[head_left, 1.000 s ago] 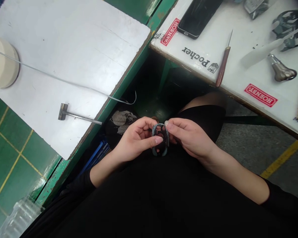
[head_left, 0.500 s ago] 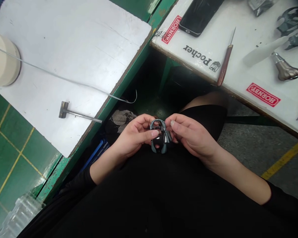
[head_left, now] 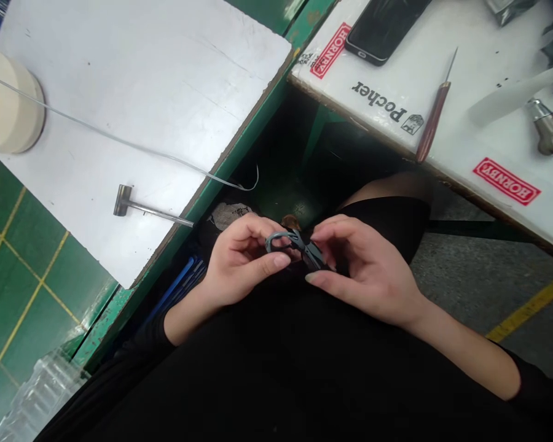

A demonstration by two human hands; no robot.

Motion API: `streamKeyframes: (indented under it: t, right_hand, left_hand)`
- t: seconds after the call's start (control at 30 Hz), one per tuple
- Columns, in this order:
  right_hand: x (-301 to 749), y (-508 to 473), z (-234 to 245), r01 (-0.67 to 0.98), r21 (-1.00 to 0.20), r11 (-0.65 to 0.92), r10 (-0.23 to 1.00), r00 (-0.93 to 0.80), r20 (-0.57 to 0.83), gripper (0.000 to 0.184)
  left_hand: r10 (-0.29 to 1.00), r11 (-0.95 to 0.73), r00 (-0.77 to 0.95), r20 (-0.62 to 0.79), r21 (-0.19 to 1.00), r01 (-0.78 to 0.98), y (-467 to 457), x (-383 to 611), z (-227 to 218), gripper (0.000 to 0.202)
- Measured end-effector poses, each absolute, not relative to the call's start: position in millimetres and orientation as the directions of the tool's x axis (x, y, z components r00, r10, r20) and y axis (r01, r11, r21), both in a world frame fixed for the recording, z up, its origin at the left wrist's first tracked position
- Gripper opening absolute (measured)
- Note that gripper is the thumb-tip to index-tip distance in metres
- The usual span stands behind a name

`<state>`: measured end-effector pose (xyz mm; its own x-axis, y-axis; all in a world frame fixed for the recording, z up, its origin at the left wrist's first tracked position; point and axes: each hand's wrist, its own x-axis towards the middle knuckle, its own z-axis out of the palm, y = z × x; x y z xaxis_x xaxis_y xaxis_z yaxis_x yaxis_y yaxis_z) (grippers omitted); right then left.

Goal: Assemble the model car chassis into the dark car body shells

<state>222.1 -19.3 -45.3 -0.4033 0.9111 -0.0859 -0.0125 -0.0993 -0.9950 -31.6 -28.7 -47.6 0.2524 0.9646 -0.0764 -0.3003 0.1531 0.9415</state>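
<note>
A small dark grey-blue plastic part (head_left: 311, 253) with a curved loop at one end is held above my lap, turned edge-on. Its kind is not clear. My left hand (head_left: 242, 258) pinches the loop end between thumb and fingers. Around the other end curl the thumb and fingers of my right hand (head_left: 366, 267); its fingertips behind the part are partly hidden.
On the left board (head_left: 166, 80) lie a small metal hammer (head_left: 154, 212), a thin grey cable (head_left: 138, 146) and a cream round container (head_left: 11, 101). The right table (head_left: 461, 132) holds a phone (head_left: 382, 27), a wooden-handled awl (head_left: 435, 120) and a metal-handled tool (head_left: 549, 129).
The part has been turned from facing me to edge-on, its loop now pointing left. My right thumb has moved down and away from the fingers. The view has shifted slightly.
</note>
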Motion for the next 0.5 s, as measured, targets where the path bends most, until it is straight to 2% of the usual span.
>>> streamKeyframes:
  t: [0.1, 0.2, 0.5]
  right_hand:
    - [222, -21, -36, 0.103, -0.964, 0.243, 0.905, -0.383, 0.187, 0.035]
    - [222, -21, -32, 0.169, -0.897, 0.408, 0.867, -0.378, 0.324, 0.03]
    - [230, -19, -28, 0.169, -0.838, 0.519, 0.811, -0.407, 0.42, 0.03]
  left_hand:
    - [0.945, -0.176, 0.247, 0.213, 0.97, -0.166, -24, -35, -43, 0.025]
    - [0.878, -0.375, 0.283, 0.385, 0.922, -0.094, -19, -35, -40, 0.025]
    - [0.816, -0.463, 0.354, 0.457, 0.883, -0.074, -12, -37, -33, 0.017]
